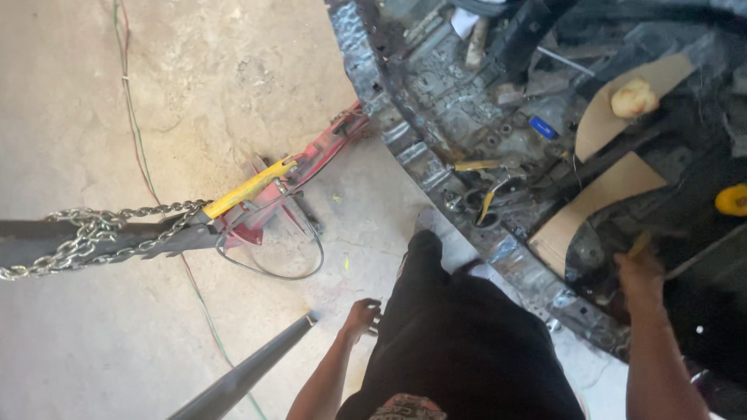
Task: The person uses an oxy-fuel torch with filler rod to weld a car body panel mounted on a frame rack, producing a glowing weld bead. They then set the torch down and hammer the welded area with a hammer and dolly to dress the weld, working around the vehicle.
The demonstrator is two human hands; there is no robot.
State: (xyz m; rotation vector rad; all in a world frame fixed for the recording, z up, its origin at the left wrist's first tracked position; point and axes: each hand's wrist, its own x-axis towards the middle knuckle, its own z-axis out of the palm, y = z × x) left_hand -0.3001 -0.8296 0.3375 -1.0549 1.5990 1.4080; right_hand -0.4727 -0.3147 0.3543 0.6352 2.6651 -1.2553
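**Two Hands at the Edge of a Stripped Car Floor**

Nearest to us, our dark trousers [459,342] fill the lower middle of the view, one leg stepping forward toward the bare metal. Our left hand [362,317] hangs beside the left thigh, its fingers curled loosely inward and holding nothing that we can make out; it sits just above the tip of a long dark metal bar [249,372] that slants across the concrete floor [101,327].

Our right hand [640,274] reaches over the sill into the stripped car floor [436,85], fingers closed around a short wooden handle [640,244] that sticks up from the fist. What the handle belongs to is hidden in the dark below the hand.

A little farther out on the left, a steel chain [85,233] is looped around a dark beam [47,241], and beside it stands a red floor jack [268,206] with a yellow handle [249,187] and a loop of black cable [299,257]. Thin red and green wires [136,132] trail across the concrete.

Inside the car shell, pieces of brown cardboard [603,198] lie on the dark metal. Beyond them a pale crumpled rag [634,98] rests on another sheet, a small blue object [543,127] lies near the middle, and a round yellow thing [733,200] shows at the right edge.
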